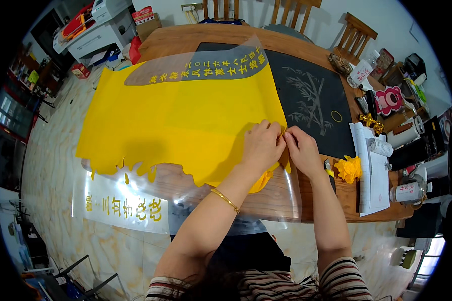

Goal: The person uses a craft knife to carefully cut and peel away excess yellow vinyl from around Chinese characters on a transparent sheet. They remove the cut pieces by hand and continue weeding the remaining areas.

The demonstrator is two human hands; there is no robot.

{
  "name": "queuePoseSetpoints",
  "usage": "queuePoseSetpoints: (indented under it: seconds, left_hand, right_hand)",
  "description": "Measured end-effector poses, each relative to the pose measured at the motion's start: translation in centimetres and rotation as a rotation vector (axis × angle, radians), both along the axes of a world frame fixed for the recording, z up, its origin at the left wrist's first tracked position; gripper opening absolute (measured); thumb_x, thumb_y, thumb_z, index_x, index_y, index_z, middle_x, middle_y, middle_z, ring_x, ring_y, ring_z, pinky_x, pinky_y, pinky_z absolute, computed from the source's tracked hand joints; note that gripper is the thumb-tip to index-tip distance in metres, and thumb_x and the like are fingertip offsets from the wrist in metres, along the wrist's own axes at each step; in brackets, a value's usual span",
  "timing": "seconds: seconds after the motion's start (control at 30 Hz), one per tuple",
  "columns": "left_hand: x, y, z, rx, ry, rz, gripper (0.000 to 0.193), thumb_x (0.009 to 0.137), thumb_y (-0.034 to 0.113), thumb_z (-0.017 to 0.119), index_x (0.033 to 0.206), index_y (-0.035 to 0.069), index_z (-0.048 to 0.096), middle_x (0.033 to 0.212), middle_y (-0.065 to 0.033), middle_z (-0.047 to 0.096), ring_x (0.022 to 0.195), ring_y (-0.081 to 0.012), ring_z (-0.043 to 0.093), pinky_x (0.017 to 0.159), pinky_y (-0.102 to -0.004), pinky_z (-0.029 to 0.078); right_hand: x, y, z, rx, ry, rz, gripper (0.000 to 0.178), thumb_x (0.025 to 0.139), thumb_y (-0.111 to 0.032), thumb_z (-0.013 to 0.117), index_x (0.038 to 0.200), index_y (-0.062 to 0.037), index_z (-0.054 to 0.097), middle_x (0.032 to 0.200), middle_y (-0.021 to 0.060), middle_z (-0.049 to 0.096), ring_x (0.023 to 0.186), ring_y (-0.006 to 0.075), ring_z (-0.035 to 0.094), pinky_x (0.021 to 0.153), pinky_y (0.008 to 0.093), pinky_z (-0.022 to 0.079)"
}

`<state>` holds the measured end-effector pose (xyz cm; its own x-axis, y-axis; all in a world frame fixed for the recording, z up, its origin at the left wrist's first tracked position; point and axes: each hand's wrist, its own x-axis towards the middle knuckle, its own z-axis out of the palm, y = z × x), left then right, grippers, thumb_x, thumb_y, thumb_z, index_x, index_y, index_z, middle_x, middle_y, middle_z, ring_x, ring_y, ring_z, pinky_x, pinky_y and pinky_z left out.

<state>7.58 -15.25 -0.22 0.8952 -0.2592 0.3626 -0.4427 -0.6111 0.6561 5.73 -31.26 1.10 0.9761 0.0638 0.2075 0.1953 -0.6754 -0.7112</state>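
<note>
We had a large wooden table [178, 37] before us, and spread over its left and middle was the yellow sheet [181, 115], its lower edge ragged and torn. Clear film [281, 200] showed past that edge, overhanging the table's near side, with gold lettering toward its left end; more lettered film showed beyond the sheet's far edge. To the right, we had a dark mat [296, 60] bearing a pale bamboo drawing. White papers [379, 188] lay near the right end.

Our hands met at the yellow sheet's right edge, close to us. The left hand [262, 145] lay over the sheet, its fingers bent and pinching that edge; the right hand [304, 148] came from the other side, thumb and forefinger nipped together on it. A gold bangle [225, 199] circled our left wrist. Near the papers we had a crumpled yellow piece [348, 169], and on the mat a thin yellow ring [332, 116].
</note>
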Motion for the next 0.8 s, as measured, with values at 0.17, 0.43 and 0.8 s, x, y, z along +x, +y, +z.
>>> queuePoseSetpoints:
  seconds: [0.17,0.43,0.8]
  left_hand:
    - [0.8,1.1,-0.5,-0.319,0.140,-0.067,0.009,0.089,0.009,0.063,0.085,0.004,0.056,0.126,-0.0207,0.063,0.111,-0.0332,0.063,0.094,-0.0386,0.051]
    - [0.7,2.6,-1.0,-0.678,0.503,-0.257,0.015,0.088,0.004,0.059,0.080,0.005,0.046,0.153,-0.0170,0.050,0.133,-0.0206,0.050,0.108,-0.0301,0.041]
    - [0.1,3.6,-0.4,-0.813,0.593,-0.336,0.016,0.087,-0.001,0.054,0.076,0.007,0.044,0.149,-0.0147,0.054,0.124,-0.0221,0.057,0.106,-0.0315,0.045]
  right_hand:
    - [1.0,0.1,0.1,-0.021,0.082,-0.121,0.020,0.099,-0.018,0.061,0.098,0.0007,0.068,0.080,0.0208,0.069,0.073,0.0318,0.069,0.069,0.0395,0.053]
    - [1.6,0.0,0.1,0.190,0.121,-0.101,0.022,0.099,-0.021,0.062,0.101,-0.0010,0.070,0.087,0.0136,0.073,0.077,0.0210,0.069,0.071,0.0343,0.053]
    - [2.9,0.1,0.4,0.302,0.263,-0.102,0.026,0.104,-0.021,0.056,0.104,0.0002,0.071,0.090,0.0076,0.073,0.081,0.0142,0.068,0.075,0.0294,0.054]
